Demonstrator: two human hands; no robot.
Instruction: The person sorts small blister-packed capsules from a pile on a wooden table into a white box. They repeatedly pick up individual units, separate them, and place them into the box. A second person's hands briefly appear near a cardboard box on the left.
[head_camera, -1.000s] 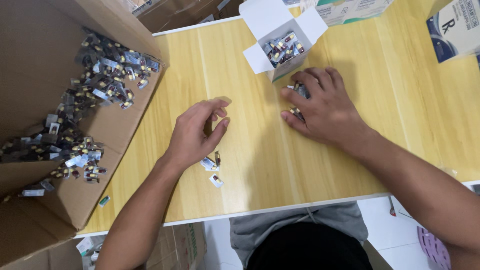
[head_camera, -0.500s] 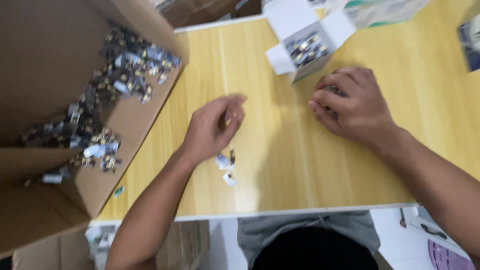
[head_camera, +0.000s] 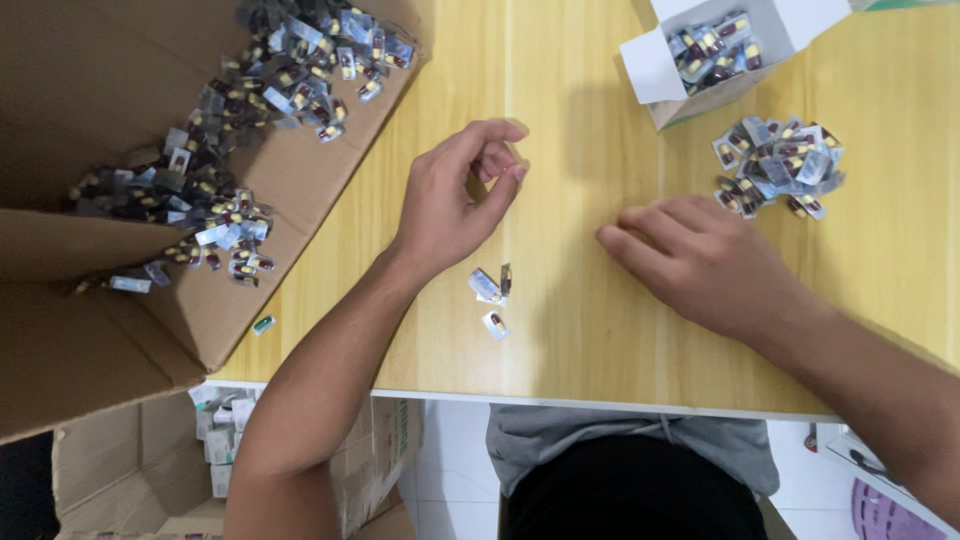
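Pale wooden desk (head_camera: 560, 340) fills the head view. Three small capsule packets (head_camera: 492, 298) lie just below the left hand (head_camera: 450, 205), clear of its curled, empty fingers (head_camera: 500, 132); one stands lengthwise away from the person. Right hand (head_camera: 700, 260) rests flat, fingers together, below a packet heap (head_camera: 778, 165).

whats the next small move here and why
Probably the right hand should reach to the loose pile of capsule packets just beyond its fingertips and gather some. That hand lies flat and empty on the table, the pile sits beside the open white box, and the left hand looks empty too.
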